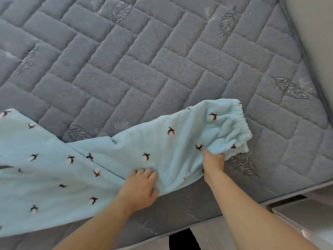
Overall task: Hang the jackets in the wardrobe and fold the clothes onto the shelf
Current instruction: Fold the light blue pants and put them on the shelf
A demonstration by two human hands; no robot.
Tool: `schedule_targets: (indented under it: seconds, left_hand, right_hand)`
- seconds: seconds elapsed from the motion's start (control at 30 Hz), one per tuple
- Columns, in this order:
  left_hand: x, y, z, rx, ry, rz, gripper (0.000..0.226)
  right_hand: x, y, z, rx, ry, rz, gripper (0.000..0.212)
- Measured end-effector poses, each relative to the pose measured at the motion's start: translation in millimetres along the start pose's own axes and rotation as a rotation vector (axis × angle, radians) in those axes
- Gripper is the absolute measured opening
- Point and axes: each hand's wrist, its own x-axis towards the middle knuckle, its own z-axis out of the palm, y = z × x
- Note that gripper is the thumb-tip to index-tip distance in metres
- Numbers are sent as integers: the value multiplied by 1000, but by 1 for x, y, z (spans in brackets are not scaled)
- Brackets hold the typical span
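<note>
Fleece trousers (pixel 126 159) in pale blue, dotted with small dark sprigs, lie across the near edge of the mattress (pixel 144 69), running from 9 o'clock towards 3 o'clock, with the gathered elastic waistband (pixel 241 127) at the 3 o'clock end. We have the right hand (pixel 213 162) pinching the cloth just below that waistband, fingers curled into the fabric — a grip that, we judge, keeps the top end taut and lifted while the cloth is squared up. Our left hand (pixel 140 186) rests on the middle of the garment at 6 o'clock; its fingertips are bent into the fleece, yet we cannot tell whether they pinch it or only press it flat. The likely reason for both holds is to smooth the piece before the first fold.

Underneath is a grey-blue quilted mattress, stitched in a brick-like pattern with embroidered leaves (pixel 290 89) — soft, so cloth drags rather than slides. A pale wall (pixel 315 24) stands at 2 o'clock, and light floor shows at 4 o'clock.
</note>
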Motion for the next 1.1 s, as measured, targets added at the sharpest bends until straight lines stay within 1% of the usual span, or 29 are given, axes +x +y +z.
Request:
schedule_targets:
  seconds: [0.03,0.1,0.17,0.2,0.27,0.3,0.33,0.37,0.4,0.43,0.47,0.53,0.57,0.6,0.63,0.67,0.7,0.73,0.77,0.8,0.83,0.87,0.9,0.93,0.97,1.0,1.03,1.07,1.1]
  left_hand:
    - [-6,-18,-3,48,54,-45,36]
    - [-22,-60,-9,130,83,-112,47]
    - [-39,-95,-13,197,43,-124,55]
    - [-47,-109,-15,220,18,-128,59]
    - [-64,-126,-16,241,-25,-156,67]
    - [-72,-132,-17,247,-40,-184,71]
    - [-81,-136,-19,253,-60,-224,74]
    - [-89,-141,-20,264,-88,-269,74]
    - [-99,-145,-20,277,-120,-320,70]
    - [-110,-149,-21,292,-151,-384,62]
    - [-121,-154,-23,313,-175,-462,52]
    - [-147,-170,-26,345,-239,-622,32]
    - [-162,-180,-26,320,-305,-686,29]
    - [-176,-190,-23,265,-389,-716,30]
    - [-190,-200,-16,189,-458,-696,32]
    - [-204,-210,-11,79,-521,-674,35]
    - [-218,-220,-9,-69,-565,-681,38]
    - [-231,-234,-8,-240,-547,-745,39]
    - [-242,-248,-7,-403,-431,-850,38]
    - [-254,-266,-8,-535,-244,-961,36]
    - [-265,-283,-7,-627,-23,-1077,41]
    - [-270,-299,-8,-710,155,-1158,51]
    - [-270,-312,-9,-823,266,-1190,64]
    - [-265,-322,-13,-965,331,-1191,77]
    - [-258,-332,-14,-1093,363,-1188,88]
    - [-249,-339,-14,-1189,390,-1182,93]
    - [-243,-346,-13,-1278,424,-1188,91]
    - [-237,-353,-9,-1375,483,-1207,83]
    - [-237,-360,-5,-1522,561,-1249,70]
  right_hand:
    - [-4,10,7,-30,23,38,41]
    - [-7,18,3,-34,154,93,39]
    - [-5,19,-8,-43,239,126,39]
    - [-8,20,-10,-88,281,114,39]
    - [-37,22,5,-208,463,79,43]
    - [-60,26,22,-315,555,-18,47]
    - [-85,35,43,-429,574,-188,52]
    - [-109,46,66,-538,513,-414,56]
    - [-130,61,89,-639,399,-642,58]
    - [-153,74,111,-746,263,-824,56]
    - [-173,86,133,-874,128,-970,51]
    - [-207,106,175,-1213,-146,-1164,34]
    - [-221,113,193,-1370,-289,-1190,29]
    - [-233,119,209,-1486,-440,-1122,27]
    - [-244,123,222,-1574,-567,-1010,27]
    - [-252,127,231,-1659,-641,-912,26]
    - [-262,130,239,-1748,-671,-861,26]
    - [-269,133,246,-1838,-677,-859,25]
    - [-273,134,252,-1909,-676,-875,24]
    - [-281,136,260,-1944,-684,-899,22]
    - [-290,139,271,-1950,-702,-923,21]
    - [-298,144,282,-1939,-723,-964,22]
    - [-305,150,293,-1927,-741,-1011,26]
    - [-313,156,303,-1933,-764,-1052,34]
    - [-320,164,312,-1969,-778,-1074,45]
    - [-327,175,319,-2033,-777,-1094,55]
    - [-331,186,324,-2108,-759,-1129,56]
    - [-335,195,329,-2159,-729,-1202,48]
    - [-339,202,333,-2186,-695,-1279,35]
